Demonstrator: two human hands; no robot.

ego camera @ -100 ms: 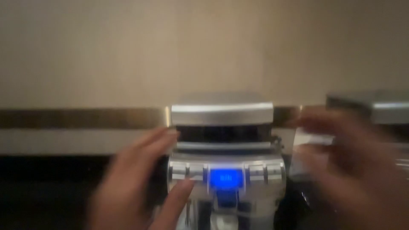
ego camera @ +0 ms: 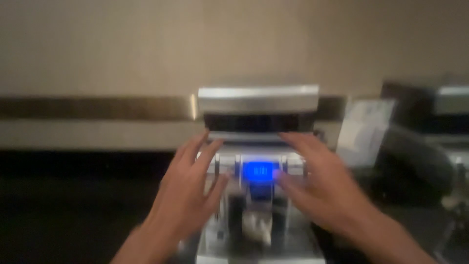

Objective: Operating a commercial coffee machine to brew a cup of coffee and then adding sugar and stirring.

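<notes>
Machine: a silver countertop appliance (ego camera: 258, 100), likely a coffee grinder or coffee machine, stands in the middle of the view against the wall, with a flat brushed-metal top, a dark band under it and a row of metal buttons lower down
Display: a small blue lit screen (ego camera: 257, 171) glows at the centre of the button row, between the two hands; what it shows is too blurred to tell
Left hand: the left hand (ego camera: 188, 193) is spread open with fingers apart, holding nothing; its fingertips lie at the left edge of the machine just under the dark band, and the thumb points toward the buttons left of the screen
Right hand: the right hand (ego camera: 317, 183) is also open and flat, gripping nothing; its fingers reach along the front ledge above the screen, and the thumb tip sits just beside the right edge of the blue display
Contact: motion blur hides whether either hand actually touches the metal
Wall: a beige wall (ego camera: 146, 44) with a dark horizontal strip (ego camera: 93, 107) runs behind the machine
Right side: a second metal-topped appliance (ego camera: 452, 98) stands well to the right, with a pale card or sheet (ego camera: 364, 129) and a dark rounded shape (ego camera: 415, 166) between it and the middle machine
Sharpness: everything is soft and smeared
</notes>
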